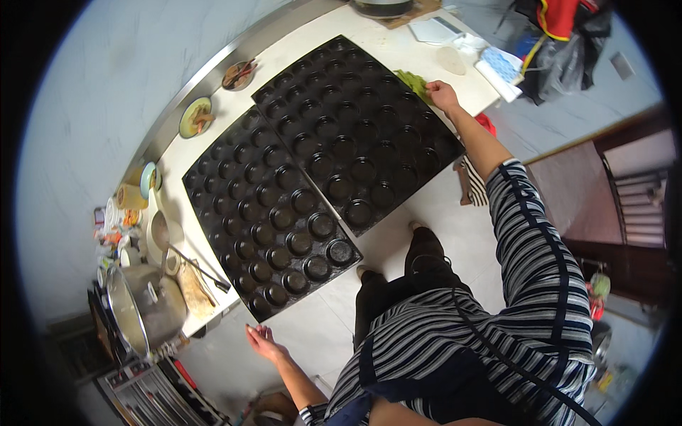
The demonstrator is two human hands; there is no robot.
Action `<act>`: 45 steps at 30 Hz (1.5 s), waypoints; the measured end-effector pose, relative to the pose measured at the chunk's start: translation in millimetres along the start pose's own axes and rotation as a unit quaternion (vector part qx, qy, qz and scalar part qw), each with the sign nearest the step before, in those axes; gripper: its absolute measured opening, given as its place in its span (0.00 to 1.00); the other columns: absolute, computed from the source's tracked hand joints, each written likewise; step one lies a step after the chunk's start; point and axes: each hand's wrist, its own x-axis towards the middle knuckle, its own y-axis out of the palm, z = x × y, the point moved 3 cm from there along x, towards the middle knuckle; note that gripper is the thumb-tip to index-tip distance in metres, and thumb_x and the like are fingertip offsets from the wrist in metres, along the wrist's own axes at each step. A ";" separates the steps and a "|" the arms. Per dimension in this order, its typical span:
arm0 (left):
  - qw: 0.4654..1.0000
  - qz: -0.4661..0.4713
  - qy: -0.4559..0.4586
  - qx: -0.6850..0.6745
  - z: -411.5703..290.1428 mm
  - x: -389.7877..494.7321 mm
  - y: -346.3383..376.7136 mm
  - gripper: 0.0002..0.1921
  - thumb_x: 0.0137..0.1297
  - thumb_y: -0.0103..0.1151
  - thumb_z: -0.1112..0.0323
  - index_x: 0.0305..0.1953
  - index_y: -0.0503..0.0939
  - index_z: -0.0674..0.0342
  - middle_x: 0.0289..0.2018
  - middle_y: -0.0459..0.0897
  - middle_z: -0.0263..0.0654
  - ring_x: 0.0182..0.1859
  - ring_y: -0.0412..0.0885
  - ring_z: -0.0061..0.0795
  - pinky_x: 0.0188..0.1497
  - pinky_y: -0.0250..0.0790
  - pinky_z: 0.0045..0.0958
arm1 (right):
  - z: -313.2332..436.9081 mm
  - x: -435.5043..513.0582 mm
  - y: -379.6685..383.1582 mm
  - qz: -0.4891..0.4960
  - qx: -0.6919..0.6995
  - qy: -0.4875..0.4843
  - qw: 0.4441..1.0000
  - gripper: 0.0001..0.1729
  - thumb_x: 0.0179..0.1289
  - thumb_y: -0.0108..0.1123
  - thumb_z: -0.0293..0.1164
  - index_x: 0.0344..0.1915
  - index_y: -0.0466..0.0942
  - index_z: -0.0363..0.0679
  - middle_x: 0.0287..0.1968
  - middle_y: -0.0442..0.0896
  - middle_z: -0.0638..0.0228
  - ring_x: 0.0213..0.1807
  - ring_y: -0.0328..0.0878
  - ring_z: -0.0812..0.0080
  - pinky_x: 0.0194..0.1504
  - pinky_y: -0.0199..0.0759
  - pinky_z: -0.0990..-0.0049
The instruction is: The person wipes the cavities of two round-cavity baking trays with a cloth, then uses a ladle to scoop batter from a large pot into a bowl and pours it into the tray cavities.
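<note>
Two large black baking trays with round cups lie side by side on a white counter, their near edges jutting past it: the left tray [272,213] and the right tray [357,122]. At the right tray's far right edge, my right hand [442,96] has its fingers on a crumpled green cloth [413,82]. My left hand [265,343] hangs just off the left tray's near corner, fingers loosely curled, with nothing seen in it.
Along the wall stand a bowl of dried reddish items [238,75], a yellow-green bowl [196,117] and several containers. A large metal pot [154,303] and a long-handled ladle [200,266] are at left. At the back right lies a flat scale-like device [434,30].
</note>
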 end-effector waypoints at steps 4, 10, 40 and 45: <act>0.999 0.026 0.032 -0.003 -9.5 -75.8 73.0 0.19 0.70 0.50 0.58 0.58 0.71 0.58 0.34 0.78 0.30 0.34 0.73 0.16 0.42 0.70 0.25 | -22.4 52.2 38.8 0.015 -0.154 -0.022 0.988 0.23 0.53 0.62 0.47 0.41 0.80 0.39 0.41 0.83 0.56 0.45 0.79 0.57 0.48 0.71 0.65; 0.984 0.169 -0.001 0.052 -21.5 -183.1 233.0 0.18 0.68 0.51 0.65 0.57 0.73 0.62 0.41 0.79 0.34 0.41 0.76 0.22 0.45 0.72 0.25 | -35.2 93.1 21.9 0.009 -0.098 -0.116 0.988 0.17 0.58 0.57 0.42 0.31 0.74 0.37 0.29 0.79 0.56 0.34 0.78 0.61 0.39 0.72 0.65; 0.892 0.322 -0.293 -0.125 45.8 -418.7 598.8 0.22 0.72 0.38 0.51 0.50 0.72 0.64 0.43 0.78 0.40 0.45 0.76 0.31 0.49 0.68 0.33 | -25.3 -106.3 -106.7 0.160 -0.063 -0.383 0.908 0.17 0.65 0.51 0.38 0.25 0.69 0.36 0.18 0.74 0.64 0.23 0.74 0.66 0.28 0.65 0.65; 0.848 0.388 -0.326 -0.157 47.0 -465.9 594.8 0.28 0.71 0.38 0.46 0.62 0.66 0.60 0.55 0.75 0.40 0.57 0.71 0.31 0.60 0.60 0.32 | -38.4 -53.9 -112.2 0.119 -0.178 -0.116 0.970 0.22 0.67 0.41 0.46 0.38 0.73 0.38 0.34 0.79 0.47 0.39 0.75 0.42 0.41 0.69 0.57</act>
